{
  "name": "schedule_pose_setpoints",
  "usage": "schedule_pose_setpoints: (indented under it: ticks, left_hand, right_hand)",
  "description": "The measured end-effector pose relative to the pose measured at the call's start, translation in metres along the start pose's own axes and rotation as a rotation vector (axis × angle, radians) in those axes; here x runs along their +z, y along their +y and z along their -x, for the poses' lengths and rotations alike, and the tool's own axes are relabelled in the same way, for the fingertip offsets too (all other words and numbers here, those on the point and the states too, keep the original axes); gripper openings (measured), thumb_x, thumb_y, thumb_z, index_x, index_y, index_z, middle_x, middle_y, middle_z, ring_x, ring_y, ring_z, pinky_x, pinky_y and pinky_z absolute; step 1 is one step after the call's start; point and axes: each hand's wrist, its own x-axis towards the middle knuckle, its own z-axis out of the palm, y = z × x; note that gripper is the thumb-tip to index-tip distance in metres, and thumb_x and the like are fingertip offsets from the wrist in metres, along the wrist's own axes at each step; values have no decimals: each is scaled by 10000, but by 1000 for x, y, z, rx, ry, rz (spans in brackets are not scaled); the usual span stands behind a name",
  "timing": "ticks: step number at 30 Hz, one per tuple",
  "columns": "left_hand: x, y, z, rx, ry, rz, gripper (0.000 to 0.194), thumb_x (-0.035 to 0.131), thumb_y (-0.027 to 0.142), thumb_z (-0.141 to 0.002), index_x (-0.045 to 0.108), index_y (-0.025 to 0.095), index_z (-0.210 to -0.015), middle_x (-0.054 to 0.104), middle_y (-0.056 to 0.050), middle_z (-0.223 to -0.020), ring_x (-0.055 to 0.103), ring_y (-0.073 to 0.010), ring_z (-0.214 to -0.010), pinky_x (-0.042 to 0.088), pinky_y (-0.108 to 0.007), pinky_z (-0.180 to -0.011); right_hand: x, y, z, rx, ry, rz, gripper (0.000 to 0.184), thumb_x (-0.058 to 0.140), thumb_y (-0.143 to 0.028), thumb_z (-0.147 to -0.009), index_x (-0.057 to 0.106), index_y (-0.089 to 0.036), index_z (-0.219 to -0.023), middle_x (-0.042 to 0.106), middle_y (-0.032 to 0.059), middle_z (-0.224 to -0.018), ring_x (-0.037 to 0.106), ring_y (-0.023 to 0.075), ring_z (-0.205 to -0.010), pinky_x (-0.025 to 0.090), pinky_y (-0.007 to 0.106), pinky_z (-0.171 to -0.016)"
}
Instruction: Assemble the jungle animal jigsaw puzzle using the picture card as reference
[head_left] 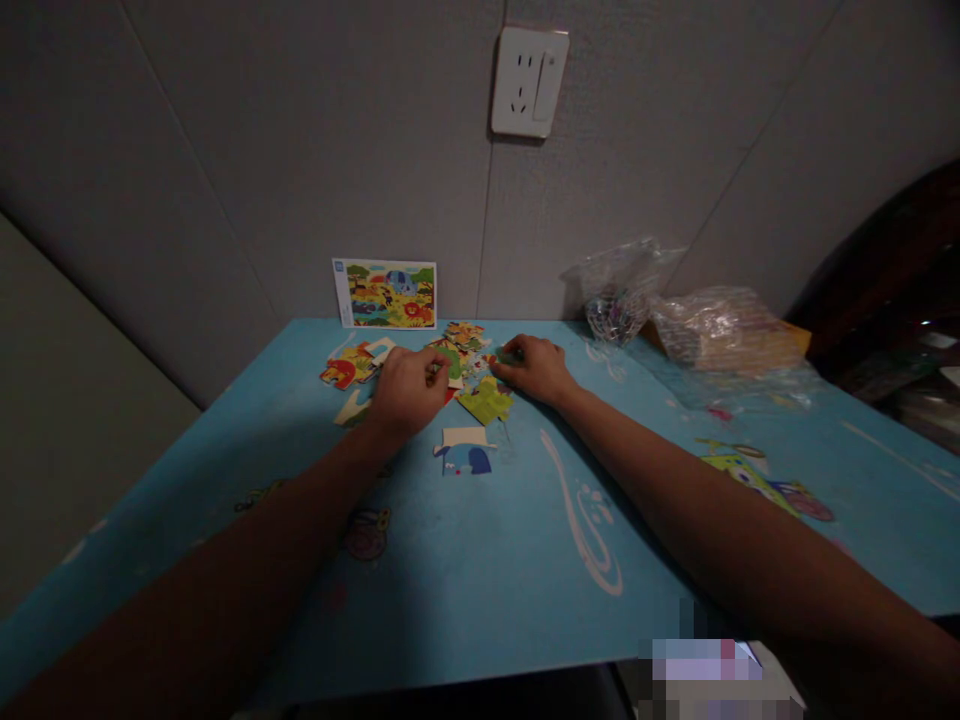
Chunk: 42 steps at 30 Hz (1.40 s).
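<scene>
My left hand is closed in a pinch at the left of a pile of jigsaw pieces, at the edge of a green puzzle piece. On the pile's right side my right hand bends down, thumb and fingertips closed on a small teal puzzle piece. A yellow-green piece lies between the hands. Closer to me, apart from the pile, is a blue elephant piece. Red and orange pieces lie left of my left hand, which hides part of the pile.
A picture card with animals leans against the wall behind the pile. Crumpled clear plastic bags lie at the back right of the blue patterned table. A socket plate is on the wall above.
</scene>
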Motion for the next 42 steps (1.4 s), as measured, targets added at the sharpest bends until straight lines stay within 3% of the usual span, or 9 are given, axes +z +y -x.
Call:
schedule_pose_setpoints:
  ticks: [5, 9, 20, 23, 26, 30, 33, 38, 42]
  left_hand:
    - [-2, 4, 0, -57, -87, -7, 248, 543, 194, -851, 733, 171, -1009, 699, -84, -783, 626, -307, -917, 498, -473, -884]
    - [-4, 5, -1, -67, -115, 6, 276, 545, 213, -858, 715, 160, -1069, 695, -79, -781, 627, -296, -881, 496, -469, -881]
    - [-2, 3, 1, -19, -118, 40, 541, 543, 181, -857, 568, 187, -1398, 733, -35, -777, 621, -238, -832, 490, -387, -875]
    - [-5, 6, 2, -35, -108, 79, 638, 564, 165, -838, 479, 192, -1470, 741, -21, -766, 622, -225, -833, 483, -374, -901]
    - [-8, 10, 4, -16, -75, 139, 700, 569, 153, -831, 414, 213, -1510, 716, 12, -697, 606, -187, -734, 492, -325, -852]
    - [-10, 14, 5, 12, -26, 224, 550, 540, 145, -836, 586, 211, -1381, 697, 22, -672, 557, -135, -611, 484, -264, -727]
    - [-9, 14, 4, -9, -18, 356, 410, 527, 151, -837, 694, 169, -1211, 689, 22, -657, 572, -119, -587, 480, -240, -675]
    - [-8, 13, 4, 15, 12, 504, 288, 525, 151, -845, 694, 141, -1077, 670, 23, -640, 638, -130, -637, 520, -247, -716]
    - [-4, 13, 6, 59, -73, 661, 314, 500, 174, -880, 647, 138, -1155, 745, -70, -960, 712, -173, -884, 555, -290, -829]
  right_hand:
    - [0, 2, 0, 7, 36, -67, 532, 693, -482, -794, 641, -146, -1203, 735, 118, -1107, 672, 258, -952, 458, 353, -828]
    - [-8, 0, 3, -23, 63, -21, 433, 528, -499, -929, 760, -155, -1051, 773, 141, -983, 704, 264, -859, 450, 336, -754]
    - [-15, 10, -2, 120, 380, 40, 394, 452, -344, -982, 771, -123, -918, 764, 147, -808, 697, 228, -705, 450, 304, -676]
    - [-14, 7, 2, 14, 421, -190, 395, 432, -362, -995, 747, -130, -942, 743, 74, -695, 669, 173, -581, 475, 272, -647]
    - [-12, -5, 13, -255, 387, -300, 354, 459, -378, -988, 736, -160, -958, 767, 68, -791, 693, 163, -633, 506, 264, -650]
    - [-10, -21, 25, -645, 328, -311, 249, 520, -345, -973, 718, -196, -942, 774, 88, -998, 724, 179, -865, 554, 285, -765]
    - [-11, -25, 27, -797, 320, -341, 221, 522, -331, -980, 692, -206, -912, 761, 95, -1010, 708, 181, -932, 562, 319, -834]
    - [-14, -29, 30, -791, 284, -345, 307, 673, -504, -862, 632, -211, -944, 629, 147, -1273, 581, 266, -1199, 492, 462, -993]
    - [-14, -30, 31, -697, 223, -377, 346, 685, -511, -830, 559, -206, -933, 559, 183, -1322, 530, 296, -1267, 467, 462, -1005]
